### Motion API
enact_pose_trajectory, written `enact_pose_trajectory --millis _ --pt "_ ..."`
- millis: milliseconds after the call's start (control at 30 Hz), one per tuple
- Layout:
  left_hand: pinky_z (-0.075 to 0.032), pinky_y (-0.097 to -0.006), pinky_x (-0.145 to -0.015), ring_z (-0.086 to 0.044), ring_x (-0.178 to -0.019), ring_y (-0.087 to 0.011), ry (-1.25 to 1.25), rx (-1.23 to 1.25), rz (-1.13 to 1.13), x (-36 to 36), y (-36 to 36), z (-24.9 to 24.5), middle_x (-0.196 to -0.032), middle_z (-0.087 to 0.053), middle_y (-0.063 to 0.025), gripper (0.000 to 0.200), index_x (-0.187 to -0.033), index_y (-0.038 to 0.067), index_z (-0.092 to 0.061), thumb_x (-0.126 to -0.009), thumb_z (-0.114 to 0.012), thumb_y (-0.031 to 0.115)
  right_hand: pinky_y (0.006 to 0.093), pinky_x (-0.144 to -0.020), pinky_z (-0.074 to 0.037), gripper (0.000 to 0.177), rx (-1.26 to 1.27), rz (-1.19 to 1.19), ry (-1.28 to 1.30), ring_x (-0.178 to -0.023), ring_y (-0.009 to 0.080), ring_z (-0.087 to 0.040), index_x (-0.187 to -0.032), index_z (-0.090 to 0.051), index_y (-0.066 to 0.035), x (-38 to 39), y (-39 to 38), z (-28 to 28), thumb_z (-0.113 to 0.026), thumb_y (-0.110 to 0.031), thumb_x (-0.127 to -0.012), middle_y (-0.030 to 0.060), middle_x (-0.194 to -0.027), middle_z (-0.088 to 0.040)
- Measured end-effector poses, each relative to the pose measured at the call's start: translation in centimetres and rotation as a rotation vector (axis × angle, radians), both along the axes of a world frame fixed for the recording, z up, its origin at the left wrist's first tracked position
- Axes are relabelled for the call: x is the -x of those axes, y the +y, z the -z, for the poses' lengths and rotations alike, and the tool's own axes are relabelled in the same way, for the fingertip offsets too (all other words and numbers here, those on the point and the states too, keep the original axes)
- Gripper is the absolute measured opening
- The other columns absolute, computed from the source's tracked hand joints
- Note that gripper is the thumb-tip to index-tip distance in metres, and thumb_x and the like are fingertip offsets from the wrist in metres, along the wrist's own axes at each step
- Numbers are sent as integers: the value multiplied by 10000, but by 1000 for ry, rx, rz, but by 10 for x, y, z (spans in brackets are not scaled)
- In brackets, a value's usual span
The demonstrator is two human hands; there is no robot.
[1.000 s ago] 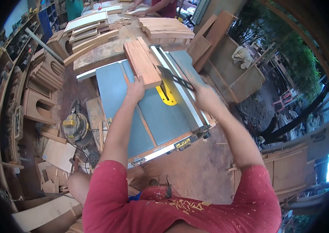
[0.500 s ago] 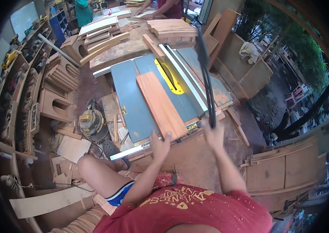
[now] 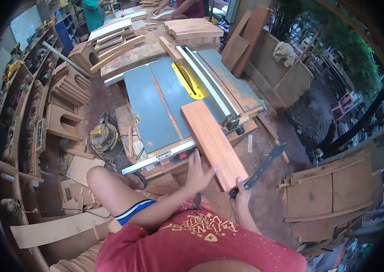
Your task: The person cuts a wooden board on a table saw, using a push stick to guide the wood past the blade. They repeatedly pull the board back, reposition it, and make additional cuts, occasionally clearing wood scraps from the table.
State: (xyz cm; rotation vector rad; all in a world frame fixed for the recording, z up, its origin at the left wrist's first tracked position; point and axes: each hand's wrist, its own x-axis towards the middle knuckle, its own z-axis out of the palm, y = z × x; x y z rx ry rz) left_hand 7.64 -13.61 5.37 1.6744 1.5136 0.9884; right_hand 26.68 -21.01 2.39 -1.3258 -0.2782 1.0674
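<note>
A reddish wooden board point(image 3: 213, 144) is tilted off the near edge of the table saw point(image 3: 149, 122), its far end over the blue-grey top. My right hand point(image 3: 242, 196) is closed at the board's near right corner, its thumb against the wood, and also grips a long dark flat tool point(image 3: 264, 167) that points up and right. My left hand point(image 3: 197, 176) is beside the board's left edge with fingers spread, thumb tip at the wood. The blade slot lies in a yellow insert point(image 3: 188, 81), left of the metal fence point(image 3: 210, 84).
Stacked wood pieces point(image 3: 193, 28) lie on the bench behind the saw. A co-worker's arms point(image 3: 171, 11) and a person in green point(image 3: 93, 16) are at the back. A yellow-and-black machine point(image 3: 105, 136) sits on the floor at left. Shelves point(image 3: 29, 118) line the left side.
The board has moved off the saw top toward me and right. My right hand has come down to its near end, and the dark tool has swung lower. My left hand's fingers have spread.
</note>
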Motion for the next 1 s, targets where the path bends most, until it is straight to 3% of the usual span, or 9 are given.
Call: enact_pose_trajectory --millis 67,133,233,367,467,633,767,900,1000 --pt "-316 -486 -1202 -386 -1410 -511 -195 -10 40 6 54 8 -1496 -370 -392 977 -1520 -177 -185 -874 -748 294 338 -500 -513 253 -74 -22 87 -561 144 -544 -909 -510 -170 -18 7 12 -760 -138 -931 -27 -706 -505" --pt "-283 -466 -1226 -377 -1429 -508 -161 37 196 13 95 -6 -1521 -356 -406 946 -1509 -190 -213 -877 -732 285 352 -537 -537 232 -91 -30 129 -591 159 -575 -930 -522 -153 -25 16 7 -754 -154 -943 -12 -724 -528" --pt "-449 -470 -1089 -514 -1338 -479 -24 -80 86 3 125 43 -1438 -485 -374 877 -1529 -122 -257 -878 -722 239 373 -592 -568 202 -62 -43 173 -628 188 -614 -977 -546 -119 -27 30 8 -743 -158 -956 23 -762 -567" --pt "-383 -463 -1155 -494 -1356 -481 -13 36 139 10 129 29 -1473 -429 -410 884 -1476 -220 -258 -894 -705 273 398 -627 -598 202 -101 -131 244 -657 199 -629 -998 -548 -129 -34 29 20 -744 -148 -952 33 -801 -586" --pt "-314 -469 -1199 -389 -1422 -511 71 50 161 14 131 25 -1567 -273 -417 943 -1517 -193 -210 -918 -680 362 418 -656 -615 194 -104 -210 189 -682 190 -634 -968 -573 -138 -37 29 17 -762 -171 -938 17 -787 -588" --pt "-326 -484 -1189 -400 -1395 -538 -7 170 198 26 152 15 -1561 -286 -415 946 -1521 -186 -203 -925 -673 378 432 -697 -633 198 -110 -216 167 -709 199 -646 -931 -579 -115 -26 49 21 -768 -175 -934 35 -804 -609" --pt "-499 -496 -994 -655 -1153 -450 156 -93 157 37 184 49 -1219 -650 -338 874 -1467 -191 -267 -907 -701 322 441 -712 -639 207 -80 -221 143 -711 209 -648 -917 -569 -103 -20 72 32 -762 -174 -942 49 -807 -611" --pt "-493 -483 -1017 -641 -1180 -450 122 -67 130 43 203 52 -1223 -657 -327 815 -1449 -166 -298 -911 -699 297 436 -686 -635 166 -81 -201 122 -690 214 -652 -921 -563 -69 -7 91 27 -726 -84 -953 72 -810 -620" --pt "-479 -468 -1046 -628 -1209 -446 115 -60 113 47 209 52 -1253 -652 -321 805 -1452 -172 -288 -922 -687 283 458 -716 -644 226 -76 -167 102 -716 210 -657 -900 -565 -103 2 100 31 -768 -195 -940 53 -819 -618"
